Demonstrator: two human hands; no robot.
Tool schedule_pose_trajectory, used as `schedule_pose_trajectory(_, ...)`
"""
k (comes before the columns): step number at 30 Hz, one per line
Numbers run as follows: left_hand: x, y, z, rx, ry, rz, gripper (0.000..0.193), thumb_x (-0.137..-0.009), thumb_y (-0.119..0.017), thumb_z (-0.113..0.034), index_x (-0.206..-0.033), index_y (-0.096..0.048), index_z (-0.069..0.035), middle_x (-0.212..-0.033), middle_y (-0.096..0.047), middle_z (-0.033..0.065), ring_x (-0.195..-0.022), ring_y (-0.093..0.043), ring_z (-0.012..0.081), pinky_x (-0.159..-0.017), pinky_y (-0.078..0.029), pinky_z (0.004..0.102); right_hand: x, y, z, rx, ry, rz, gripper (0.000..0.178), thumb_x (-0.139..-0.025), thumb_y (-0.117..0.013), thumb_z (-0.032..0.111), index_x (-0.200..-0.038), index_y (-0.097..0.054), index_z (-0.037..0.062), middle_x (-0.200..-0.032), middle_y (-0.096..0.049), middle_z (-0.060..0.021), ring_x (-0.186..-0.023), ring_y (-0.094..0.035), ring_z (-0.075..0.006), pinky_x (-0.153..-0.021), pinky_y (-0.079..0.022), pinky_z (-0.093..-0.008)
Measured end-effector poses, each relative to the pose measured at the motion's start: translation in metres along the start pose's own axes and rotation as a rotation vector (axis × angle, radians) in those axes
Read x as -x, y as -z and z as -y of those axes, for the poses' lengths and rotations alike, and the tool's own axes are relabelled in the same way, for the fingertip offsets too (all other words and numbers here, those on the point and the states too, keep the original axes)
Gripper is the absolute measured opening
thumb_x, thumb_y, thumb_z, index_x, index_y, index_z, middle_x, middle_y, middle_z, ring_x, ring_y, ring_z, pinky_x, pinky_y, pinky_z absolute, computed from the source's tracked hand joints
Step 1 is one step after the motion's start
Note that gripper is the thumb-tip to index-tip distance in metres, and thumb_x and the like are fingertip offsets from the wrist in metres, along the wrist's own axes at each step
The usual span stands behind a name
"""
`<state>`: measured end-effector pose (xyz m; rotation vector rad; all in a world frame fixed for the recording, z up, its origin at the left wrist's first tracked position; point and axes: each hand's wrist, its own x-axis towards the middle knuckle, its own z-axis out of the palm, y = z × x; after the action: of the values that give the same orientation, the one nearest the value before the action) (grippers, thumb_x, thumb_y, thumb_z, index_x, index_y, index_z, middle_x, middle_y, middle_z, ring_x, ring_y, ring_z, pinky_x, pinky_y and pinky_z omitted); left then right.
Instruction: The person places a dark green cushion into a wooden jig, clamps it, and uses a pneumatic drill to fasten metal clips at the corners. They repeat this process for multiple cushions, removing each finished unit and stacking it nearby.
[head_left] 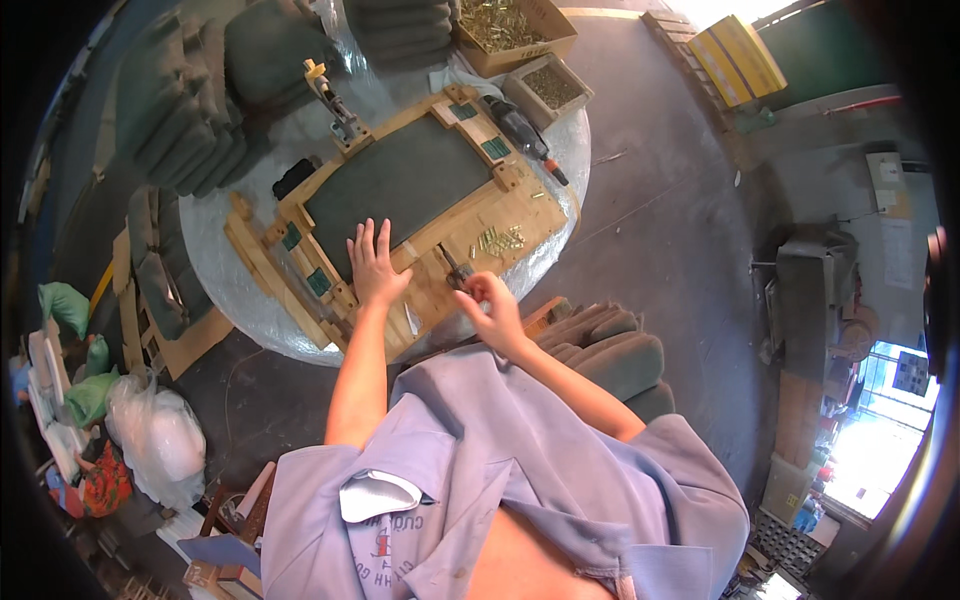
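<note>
A dark green padded panel (400,175) lies inside a wooden jig frame (440,290) on the round table. My left hand (375,270) rests palm down on the panel's near edge and the frame, its fingers spread. To its right, my right hand (490,305) has its fingers curled around a dark metal clamp (458,272) on the near side of the frame; part of the clamp is hidden by the fingers. Another toggle clamp (335,105) stands upright at the far side. Several small brass-coloured fasteners (497,241) lie loose on the wood to the right.
A black power tool (520,130) with an orange tip lies at the table's right. Behind it are a small box (547,88) and a larger carton (515,35) of metal pieces. Green cushions are stacked at far left (180,110) and near my right side (610,350).
</note>
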<state>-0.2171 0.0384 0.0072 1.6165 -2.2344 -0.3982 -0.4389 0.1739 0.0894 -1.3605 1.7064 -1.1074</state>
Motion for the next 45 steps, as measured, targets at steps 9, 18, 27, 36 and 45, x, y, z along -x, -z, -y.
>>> schedule_pose_trajectory(9,-0.010,0.003,-0.002,-0.030,-0.013,-0.008,0.121,-0.067,-0.099,-0.034,-0.169,-0.035,-0.020,-0.172,-0.033,0.0192,-0.162,-0.029,0.0401,-0.134,-0.022,0.0624,-0.088,-0.079,-0.044,0.540,0.254,-0.039,0.025,-0.099,-0.072,0.031,-0.104,-0.064,0.0076,-0.102,-0.066,-0.0112,-0.100,-0.065,-0.0354,-0.086,-0.051,-0.0486)
schedule_pose_trajectory(18,-0.023,0.035,0.047,0.093,0.149,-0.196,0.077,-0.098,-0.076,-0.049,-0.158,-0.051,-0.008,-0.164,-0.047,0.0236,-0.157,-0.039,0.0436,-0.129,-0.031,0.0609,-0.180,-0.005,-0.040,0.227,0.280,-0.086,0.027,-0.102,-0.073,0.029,-0.114,-0.067,0.0049,-0.114,-0.068,-0.0181,-0.116,-0.063,-0.0412,-0.101,-0.052,-0.0489)
schedule_pose_trajectory(27,-0.099,0.041,0.108,-0.017,0.217,-0.229,0.080,-0.108,-0.058,-0.057,-0.164,-0.043,-0.002,-0.170,-0.040,0.0273,-0.159,-0.034,0.0458,-0.131,-0.025,0.0608,-0.383,0.002,-0.059,0.516,0.583,0.105,0.047,-0.103,-0.071,0.037,-0.138,-0.061,0.0078,-0.146,-0.062,-0.0154,-0.141,-0.056,-0.0376,-0.116,-0.048,-0.0476)
schedule_pose_trajectory(36,-0.097,0.032,0.096,-0.198,0.252,-0.100,0.080,-0.107,-0.055,-0.054,-0.166,-0.040,-0.002,-0.173,-0.036,0.0261,-0.162,-0.027,0.0476,-0.132,-0.018,0.0610,-0.423,-0.033,-0.049,0.704,0.671,0.394,0.060,-0.107,-0.059,0.049,-0.156,-0.054,0.0152,-0.159,-0.054,-0.0158,-0.155,-0.044,-0.0387,-0.130,-0.031,-0.0536)
schedule_pose_trajectory(45,-0.130,0.051,0.114,-0.146,0.186,-0.131,0.062,-0.108,-0.058,-0.049,-0.154,-0.058,-0.008,-0.157,-0.055,0.0187,-0.148,-0.047,0.0427,-0.124,-0.035,0.0546,-0.455,-0.055,-0.042,0.678,0.591,0.385,0.045,-0.106,-0.060,0.048,-0.134,-0.069,0.0135,-0.130,-0.067,-0.0159,-0.131,-0.059,-0.0398,-0.123,-0.038,-0.0536)
